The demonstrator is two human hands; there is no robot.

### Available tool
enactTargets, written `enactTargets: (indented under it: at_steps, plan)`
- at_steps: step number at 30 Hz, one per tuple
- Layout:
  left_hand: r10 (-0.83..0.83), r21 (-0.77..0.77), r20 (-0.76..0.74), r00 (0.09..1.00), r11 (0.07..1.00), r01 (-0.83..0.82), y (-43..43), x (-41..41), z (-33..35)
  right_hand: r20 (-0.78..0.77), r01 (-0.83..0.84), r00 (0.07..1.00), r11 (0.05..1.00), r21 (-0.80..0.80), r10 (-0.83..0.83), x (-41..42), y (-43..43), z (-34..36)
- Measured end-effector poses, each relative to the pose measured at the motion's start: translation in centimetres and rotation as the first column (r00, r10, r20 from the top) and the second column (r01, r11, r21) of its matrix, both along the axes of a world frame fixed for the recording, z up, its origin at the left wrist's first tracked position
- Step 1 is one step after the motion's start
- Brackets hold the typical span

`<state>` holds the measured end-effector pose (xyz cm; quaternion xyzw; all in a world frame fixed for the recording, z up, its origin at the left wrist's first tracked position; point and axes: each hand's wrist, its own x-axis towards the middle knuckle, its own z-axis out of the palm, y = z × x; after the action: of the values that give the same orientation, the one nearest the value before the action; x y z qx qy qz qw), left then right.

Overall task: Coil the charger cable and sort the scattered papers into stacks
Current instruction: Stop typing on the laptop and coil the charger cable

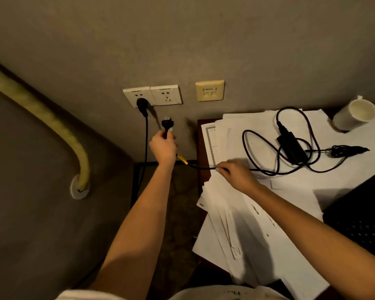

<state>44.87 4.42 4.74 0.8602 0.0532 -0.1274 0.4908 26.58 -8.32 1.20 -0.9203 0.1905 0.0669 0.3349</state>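
1. Two hands are on the charger cable (244,140) right now, so I'd say we're on the coiling step. The paper sorting doesn't look started yet.
2. Over by the wall, the left hand (163,146) has a closed grip around the plug (167,124). The prongs point up, just below the wall socket (165,94) and clear of it, so it's unplugged.
3. Meanwhile the right hand (236,174) has a fingertip pinch grip on the cable at the left edge of the tabletop (200,152), a little way past the yellow tag (181,159). The bit between the two hands hangs off the tabletop in the air.
4. Everything else on the cable lies in loose loops on top of the scattered papers (258,213). The power brick (292,148) sits in the middle, and the thin lead ends in a small bundle off to the right.
5. Other stuff: a white cup (353,115) at the back corner, a dark laptop-looking thing (359,213) on the right, and a second plug (142,104) seated in the neighbouring socket. Leave that one alone.
6. Next move, my guess: bring the plug end over to the right hand and start making even loops, feeding the slack in hand over hand.
7. Watch out, dragging the brick could slide the top sheets off the edge, so lift it, don't yank.
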Motion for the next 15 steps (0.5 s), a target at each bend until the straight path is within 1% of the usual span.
enactTargets:
  at_steps: [2, 6, 10, 12, 15]
  plan:
    - [-0.056, 0.114, 0.075, 0.996, 0.992, 0.047, -0.5, 1.8, -0.5, 0.018, 0.026, 1.0, 1.0, -0.01, -0.026, 1.0, 0.3, -0.2]
    - [-0.127, 0.246, 0.182, 0.975, 0.966, 0.079, -2.0, 5.0, -1.4, 0.071, 0.09, 0.993, 0.996, 0.007, -0.09, 2.9, 0.3, -0.1]
    - [-0.166, 0.329, 0.213, 0.963, 0.94, 0.089, -3.1, 6.6, -1.7, 0.065, 0.119, 0.991, 0.993, 0.014, -0.12, 4.4, -0.4, -0.2]
    - [-0.205, 0.387, 0.21, 0.956, 0.915, 0.111, -3.2, 6.5, -2.1, 0.035, 0.12, 0.992, 0.992, 0.026, -0.121, 4.7, -0.7, -0.4]
    - [-0.239, 0.425, 0.226, 0.944, 0.896, 0.125, -3.3, 6.2, -2.5, -0.011, 0.104, 0.995, 0.994, 0.038, -0.103, 4.5, -0.7, -0.7]
